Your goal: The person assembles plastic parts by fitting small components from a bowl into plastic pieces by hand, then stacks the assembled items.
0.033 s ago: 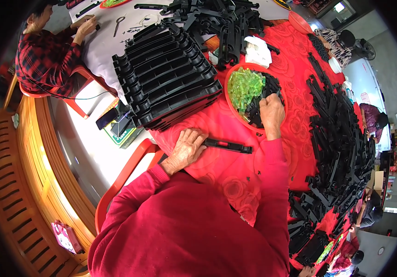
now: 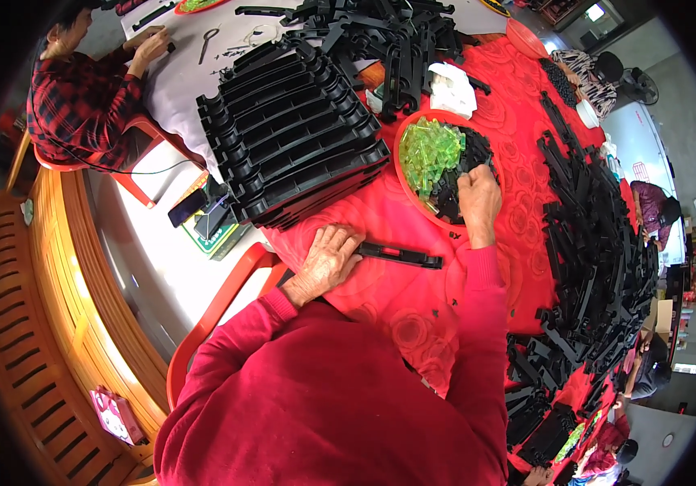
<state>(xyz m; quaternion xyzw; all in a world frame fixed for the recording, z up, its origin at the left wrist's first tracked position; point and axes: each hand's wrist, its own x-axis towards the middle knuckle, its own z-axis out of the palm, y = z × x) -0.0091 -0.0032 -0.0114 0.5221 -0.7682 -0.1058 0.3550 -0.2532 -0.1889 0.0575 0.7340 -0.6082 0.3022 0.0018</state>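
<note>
Where the red cloth [image 2: 526,235] covers the near table, black parts take up much of the surface. A long heap [image 2: 591,251] runs down the right side, well apart from the bowl. Slatted wooden bench [image 2: 16,324] off to the left, beside the table. Stack [image 2: 299,138] of ribbed black frames rises just beyond the left hand, blocking the straight way forward on that side; a second heap [image 2: 372,32] lies behind it. Co-worker in a checked shirt [image 2: 81,105] seated at far left, hands together over the pale cloth. Red-rimmed bowl [image 2: 398,162] sits right of the stack: green pieces [image 2: 429,154] in its left part, black bits [image 2: 445,198] in the rest. Crumpled white tissue [image 2: 452,91] just beyond it. Black strip [image 2: 401,256] lies on the cloth nearer the body than the bowl, apart from it. A few tiny loose bits [image 2: 454,235] near the rim.

Left hand [image 2: 328,263]: palm down, fingers slightly bent and close together, covering the strip's left end; whether they pinch it, cannot tell. Right hand [image 2: 479,202]: fingers curled narrow, tips down among the black bits; hold hidden, cannot tell.
</note>
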